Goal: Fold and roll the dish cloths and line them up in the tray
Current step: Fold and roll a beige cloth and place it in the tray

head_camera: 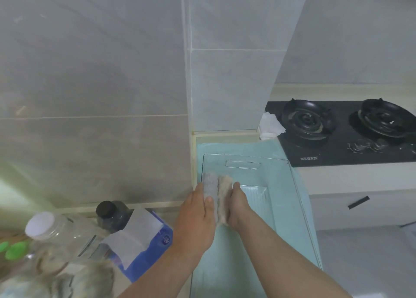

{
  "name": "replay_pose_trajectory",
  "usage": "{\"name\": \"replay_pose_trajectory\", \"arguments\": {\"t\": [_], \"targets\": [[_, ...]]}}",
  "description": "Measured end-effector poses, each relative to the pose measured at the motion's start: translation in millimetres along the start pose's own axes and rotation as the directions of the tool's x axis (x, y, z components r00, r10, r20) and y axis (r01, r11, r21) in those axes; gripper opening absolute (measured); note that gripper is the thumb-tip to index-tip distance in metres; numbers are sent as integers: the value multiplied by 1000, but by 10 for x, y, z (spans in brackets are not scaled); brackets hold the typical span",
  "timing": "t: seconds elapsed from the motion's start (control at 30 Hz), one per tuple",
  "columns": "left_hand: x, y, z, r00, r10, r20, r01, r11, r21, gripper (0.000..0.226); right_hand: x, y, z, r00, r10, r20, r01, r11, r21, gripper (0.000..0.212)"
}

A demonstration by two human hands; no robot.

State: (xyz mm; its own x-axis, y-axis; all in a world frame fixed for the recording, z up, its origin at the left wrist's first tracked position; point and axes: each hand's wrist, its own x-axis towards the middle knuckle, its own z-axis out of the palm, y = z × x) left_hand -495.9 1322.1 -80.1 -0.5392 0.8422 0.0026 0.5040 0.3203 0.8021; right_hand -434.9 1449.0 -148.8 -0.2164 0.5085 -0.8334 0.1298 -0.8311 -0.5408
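Note:
A clear plastic tray (290,198) lies on a pale green mat on the counter. At its left side two rolled dish cloths lie side by side: a grey one (210,185) and a beige one (224,194). My left hand (198,212) holds the grey roll, thumb on top of it. My right hand (238,205) presses against the right side of the beige roll with its fingers alongside it. More fluffy cloth (74,282) lies blurred at the bottom left.
A blue tissue pack (146,237) sits left of the tray, with a dark-capped bottle (112,214) and a white-lidded clear jar (45,230) beyond it. A black gas hob (346,131) fills the right, white paper (270,125) by its corner. The tiled wall stands close behind.

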Motion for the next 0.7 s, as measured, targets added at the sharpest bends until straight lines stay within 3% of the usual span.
{"name": "replay_pose_trajectory", "arguments": {"t": [0.13, 0.23, 0.3, 0.37, 0.5, 0.53, 0.6, 0.7], "targets": [[10, 9, -7, 1000, -18, 12, 17, 1000, 15, 47, 53, 48, 51, 998, -63, -16, 61, 994, -89, 69], [7, -3, -16, 1000, -19, 14, 19, 1000, 11, 47, 1051, 310, -271, 993, -94, -74, 77, 977, -198, 78], [4, -3, -22, 1000, -10, 13, 10, 1000, 3, 46, 1847, 469, -490, 979, -120, -162, 78, 967, -242, 67], [1, -7, -20, 1000, -18, 12, 18, 1000, 11, 45, 2172, 477, -621, 985, -123, -124, 82, 953, -293, 64], [-3, 23, -34, 999, -41, 12, 40, 998, 52, 46, 1530, 296, -603, 997, -76, -7, 71, 953, -293, 65], [-4, 25, -40, 999, -52, 11, 51, 997, 61, 46, 838, 156, -460, 997, -78, -11, 70, 942, -327, 75], [-18, 56, -52, 998, -58, -1, 58, 995, 76, 45, -138, -39, -306, 985, -171, -22, 146, 899, -412, 82], [-43, 88, -63, 998, -46, -31, 49, 996, 71, 42, -608, -168, -389, 964, -266, -6, 231, 846, -481, 67]]}}
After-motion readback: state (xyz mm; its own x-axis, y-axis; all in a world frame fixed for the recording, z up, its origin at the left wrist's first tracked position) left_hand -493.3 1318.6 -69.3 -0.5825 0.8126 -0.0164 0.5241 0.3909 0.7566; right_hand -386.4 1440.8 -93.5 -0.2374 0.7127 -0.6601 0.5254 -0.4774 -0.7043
